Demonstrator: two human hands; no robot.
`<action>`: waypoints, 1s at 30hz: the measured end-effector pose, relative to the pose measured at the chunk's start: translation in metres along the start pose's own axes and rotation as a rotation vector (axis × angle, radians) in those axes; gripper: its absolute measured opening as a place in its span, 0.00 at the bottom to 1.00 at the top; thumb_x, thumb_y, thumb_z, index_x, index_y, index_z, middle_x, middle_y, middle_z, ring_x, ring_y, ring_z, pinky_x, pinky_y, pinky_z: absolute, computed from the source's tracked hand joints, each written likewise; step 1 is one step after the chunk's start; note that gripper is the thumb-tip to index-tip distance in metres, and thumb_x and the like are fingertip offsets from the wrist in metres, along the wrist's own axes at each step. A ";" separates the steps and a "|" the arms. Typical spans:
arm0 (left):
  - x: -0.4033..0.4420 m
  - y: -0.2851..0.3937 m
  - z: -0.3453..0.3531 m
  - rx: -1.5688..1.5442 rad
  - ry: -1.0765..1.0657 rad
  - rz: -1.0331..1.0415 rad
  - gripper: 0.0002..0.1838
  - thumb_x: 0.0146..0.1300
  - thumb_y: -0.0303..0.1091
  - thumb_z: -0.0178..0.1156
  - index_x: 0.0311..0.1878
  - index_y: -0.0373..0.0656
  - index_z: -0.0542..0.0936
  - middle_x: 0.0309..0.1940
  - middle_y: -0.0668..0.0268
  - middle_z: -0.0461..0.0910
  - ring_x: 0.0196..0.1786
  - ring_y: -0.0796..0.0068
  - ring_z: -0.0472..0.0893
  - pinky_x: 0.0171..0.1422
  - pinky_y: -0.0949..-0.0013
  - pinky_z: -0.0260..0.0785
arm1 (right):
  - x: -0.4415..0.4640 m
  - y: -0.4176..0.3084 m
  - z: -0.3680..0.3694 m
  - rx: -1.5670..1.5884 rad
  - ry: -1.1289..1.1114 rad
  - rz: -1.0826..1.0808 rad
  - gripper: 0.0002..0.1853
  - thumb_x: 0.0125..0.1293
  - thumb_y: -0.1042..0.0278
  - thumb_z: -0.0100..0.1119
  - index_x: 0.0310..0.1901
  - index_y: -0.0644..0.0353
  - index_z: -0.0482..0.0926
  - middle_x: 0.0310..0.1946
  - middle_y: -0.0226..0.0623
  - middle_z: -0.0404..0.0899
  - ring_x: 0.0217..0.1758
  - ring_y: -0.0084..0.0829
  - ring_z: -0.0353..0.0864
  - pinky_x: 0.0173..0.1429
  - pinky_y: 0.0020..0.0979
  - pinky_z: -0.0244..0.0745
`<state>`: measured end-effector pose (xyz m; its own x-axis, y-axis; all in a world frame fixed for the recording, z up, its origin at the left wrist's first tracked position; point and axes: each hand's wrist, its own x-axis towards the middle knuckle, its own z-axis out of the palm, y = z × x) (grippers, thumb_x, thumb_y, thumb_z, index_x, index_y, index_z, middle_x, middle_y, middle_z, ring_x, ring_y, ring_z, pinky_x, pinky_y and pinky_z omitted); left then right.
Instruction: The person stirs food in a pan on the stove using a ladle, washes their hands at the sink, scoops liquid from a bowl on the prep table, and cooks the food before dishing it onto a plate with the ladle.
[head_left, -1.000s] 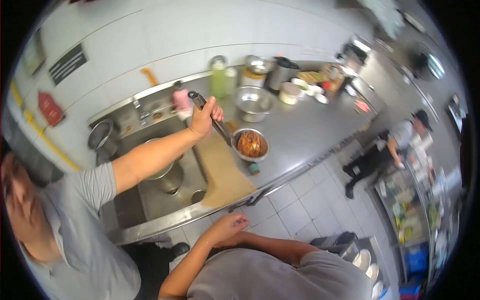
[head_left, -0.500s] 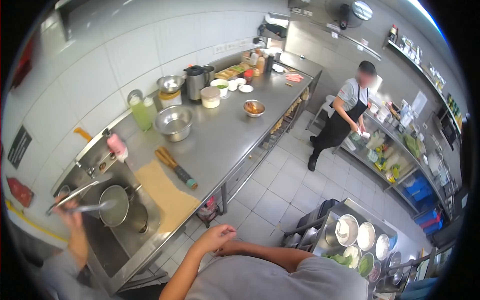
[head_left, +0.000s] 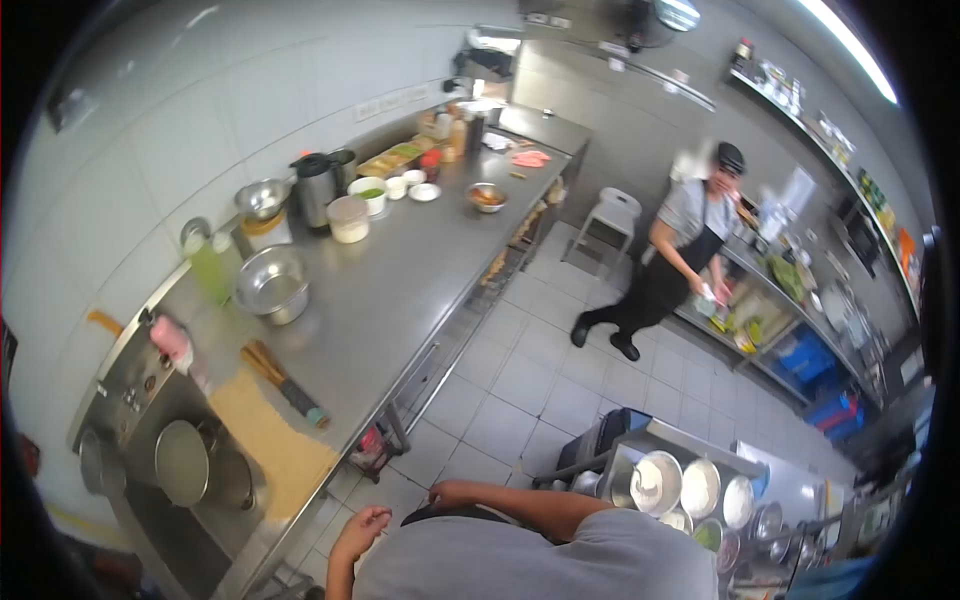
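Short of the bench's (head_left: 400, 270) front edge, my left hand (head_left: 371, 525) is loosely open, seemingly empty; whether my right hand (head_left: 456, 493) grips, I cannot tell. The mat (head_left: 268, 440) reaches that edge, beside the sink (head_left: 248, 550). I judge a pause; touching it calls for moving closer.

Ahead and left of the left hand (head_left: 362, 530) lies the tabletop (head_left: 390, 270), with a pot (head_left: 225, 480) in its sink (head_left: 160, 535).
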<state>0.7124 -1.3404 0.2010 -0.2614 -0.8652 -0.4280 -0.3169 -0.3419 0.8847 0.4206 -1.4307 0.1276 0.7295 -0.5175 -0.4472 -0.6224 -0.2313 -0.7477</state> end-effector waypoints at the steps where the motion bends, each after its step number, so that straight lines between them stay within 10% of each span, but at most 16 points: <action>1: -0.010 -0.019 0.002 -0.028 -0.027 -0.107 0.19 0.73 0.44 0.61 0.58 0.41 0.83 0.52 0.60 0.85 0.55 0.65 0.82 0.62 0.63 0.72 | 0.004 0.014 -0.002 -0.068 -0.039 0.056 0.25 0.66 0.46 0.64 0.55 0.59 0.83 0.51 0.49 0.84 0.55 0.47 0.83 0.62 0.43 0.76; 9: -0.086 -0.237 0.074 -0.356 0.250 -0.274 0.23 0.76 0.49 0.53 0.60 0.41 0.82 0.57 0.54 0.83 0.61 0.57 0.80 0.68 0.58 0.70 | 0.087 0.014 -0.016 -0.284 -0.333 0.118 0.26 0.68 0.41 0.63 0.55 0.55 0.85 0.49 0.47 0.87 0.51 0.44 0.86 0.57 0.40 0.80; 10: -0.093 -0.265 0.072 0.078 0.216 -0.255 0.27 0.75 0.53 0.48 0.61 0.42 0.82 0.61 0.51 0.81 0.66 0.51 0.77 0.72 0.57 0.67 | 0.103 0.010 -0.016 -0.356 -0.381 0.066 0.26 0.68 0.42 0.64 0.55 0.55 0.85 0.48 0.47 0.87 0.48 0.43 0.87 0.54 0.39 0.82; 14: -0.176 -0.270 0.103 -0.226 0.880 -0.592 0.22 0.70 0.54 0.57 0.48 0.46 0.86 0.45 0.54 0.87 0.48 0.53 0.84 0.55 0.55 0.75 | 0.183 -0.004 0.018 -0.610 -0.548 -0.322 0.26 0.67 0.43 0.65 0.55 0.57 0.85 0.44 0.46 0.88 0.39 0.39 0.88 0.46 0.37 0.83; 18: -0.244 -0.318 0.160 -0.453 1.263 -0.756 0.24 0.70 0.56 0.56 0.50 0.45 0.86 0.45 0.50 0.87 0.50 0.50 0.85 0.57 0.53 0.75 | 0.236 -0.100 0.074 -0.552 -0.684 -0.167 0.22 0.68 0.50 0.67 0.54 0.58 0.84 0.38 0.38 0.87 0.35 0.29 0.85 0.40 0.34 0.81; 22: -0.278 -0.342 0.222 -0.494 0.905 -0.783 0.29 0.72 0.57 0.50 0.59 0.44 0.83 0.60 0.49 0.81 0.63 0.49 0.80 0.67 0.53 0.72 | 0.284 -0.161 0.149 -0.521 -0.710 -0.464 0.20 0.68 0.55 0.68 0.54 0.59 0.83 0.36 0.34 0.86 0.36 0.26 0.83 0.38 0.32 0.79; 30: -0.376 -0.333 0.187 -0.910 0.905 -0.651 0.27 0.76 0.55 0.49 0.67 0.49 0.78 0.67 0.56 0.78 0.69 0.57 0.75 0.73 0.56 0.66 | 0.200 -0.319 0.339 -0.750 -1.018 -0.609 0.22 0.69 0.48 0.66 0.54 0.56 0.84 0.45 0.45 0.88 0.49 0.41 0.87 0.57 0.38 0.79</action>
<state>0.7453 -0.8324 0.0331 0.4685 -0.2798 -0.8380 0.6195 -0.5723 0.5374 0.8616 -1.1811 0.1099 0.6182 0.5630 -0.5485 0.0964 -0.7469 -0.6580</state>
